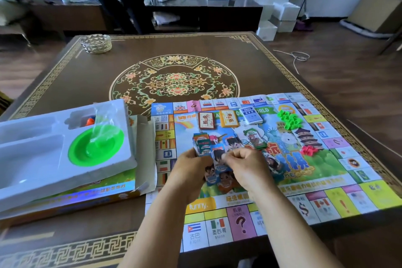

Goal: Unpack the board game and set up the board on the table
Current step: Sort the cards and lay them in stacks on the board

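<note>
On the desk (178,50), far left I see the white tray (65,150) w/ green dish, sitting on the game box (87,193). Board (326,154) lies flat to its right. My left hand (191,165) fingers grasp a card sheet (215,159) over board center; right hand (245,163) fingers pinch same sheet.

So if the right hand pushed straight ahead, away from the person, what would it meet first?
Probably the small green card stack just beyond the right hand on the board; depth is hard to judge.
</note>
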Demonstrator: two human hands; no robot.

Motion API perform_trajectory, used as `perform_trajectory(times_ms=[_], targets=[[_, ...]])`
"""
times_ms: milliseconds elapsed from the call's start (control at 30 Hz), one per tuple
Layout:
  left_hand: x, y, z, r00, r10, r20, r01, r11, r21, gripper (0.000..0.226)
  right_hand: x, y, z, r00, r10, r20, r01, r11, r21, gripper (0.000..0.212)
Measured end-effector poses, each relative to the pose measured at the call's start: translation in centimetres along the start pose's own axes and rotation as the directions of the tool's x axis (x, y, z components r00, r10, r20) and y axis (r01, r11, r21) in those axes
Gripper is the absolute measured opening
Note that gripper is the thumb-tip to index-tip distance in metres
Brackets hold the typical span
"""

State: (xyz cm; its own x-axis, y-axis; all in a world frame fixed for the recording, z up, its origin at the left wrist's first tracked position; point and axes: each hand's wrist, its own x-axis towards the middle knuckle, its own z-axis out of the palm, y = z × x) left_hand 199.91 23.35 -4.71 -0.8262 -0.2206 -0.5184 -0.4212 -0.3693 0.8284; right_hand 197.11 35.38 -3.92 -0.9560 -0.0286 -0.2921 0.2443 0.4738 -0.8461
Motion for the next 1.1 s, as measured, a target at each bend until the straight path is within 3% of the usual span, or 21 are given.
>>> perform_trajectory(times_ms=[400, 600, 800, 1100], targets=[[0.4, -0.1, 1.0, 0.996, 0.056, -0.065, -0.063, 0.992, -0.113, 0.007, 0.2, -0.1, -1.5, 0.998, 0.021, 0.06, -0.021, 1.0, 0.012, 0.021], [0.3, 0.3, 1.2, 0.999, 0.039, -0.011, -0.04, 0.991, -0.126, 0.004, 0.1, -0.5, -1.4, 0.992, 0.031, 0.124, -0.03, 1.0, -0.005, 0.016], [0.2, 0.6, 1.0, 0.998, 0.03, 0.063, -0.024, 0.995, -0.096, 0.012, 0.7, -0.4, -1.5, 0.998, 0.036, 0.059, -0.036, 0.999, 0.004, 0.021], [0.6, 0.3, 1.0, 0.997, 0.077, -0.01, -0.077, 0.997, 0.013, 0.003, 0.8, -0.3, -1.3, 0.996, 0.015, 0.085, -0.018, 0.999, 0.028, 0.016]])
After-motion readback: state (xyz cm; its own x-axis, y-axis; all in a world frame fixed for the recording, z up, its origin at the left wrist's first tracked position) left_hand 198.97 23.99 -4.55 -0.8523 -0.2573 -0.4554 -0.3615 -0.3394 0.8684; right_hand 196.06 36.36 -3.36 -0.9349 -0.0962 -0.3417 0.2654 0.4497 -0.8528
